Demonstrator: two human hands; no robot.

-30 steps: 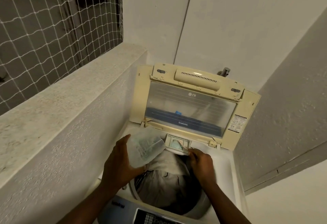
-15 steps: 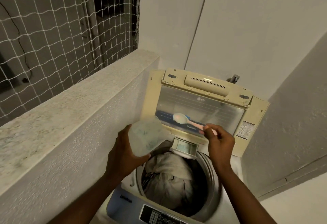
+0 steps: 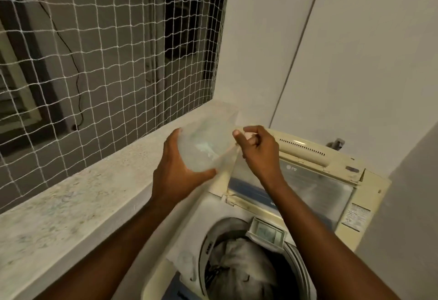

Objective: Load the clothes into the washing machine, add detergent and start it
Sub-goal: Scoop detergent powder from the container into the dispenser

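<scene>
**Tub held high over the open washer**

Both hands are up above the washing machine. The left hand has the translucent detergent tub: thumb hooked over the near edge, palm cupped underneath, a firm grip. Pale powder shows through the plastic just beyond those fingers, though the tub is blurred.

The right hand sits tight against the tub's right edge. Its fingers are curled in, thumb closed onto the forefinger. There is a pale glimpse inside that pinch, but with the blur I cannot tell what it has hold of, if anything.

Well below both sets of fingers the lid stands open, tipped back toward the wall. The small detergent drawer sits at the back rim of the drum, under the right forearm. The clothes are in the drum, a grey bundle nearer the person than the drawer.

Left of the left fingers runs a speckled stone ledge, with white netting stretched above it. Beyond the right fingers a tap pokes up behind the lid.
</scene>
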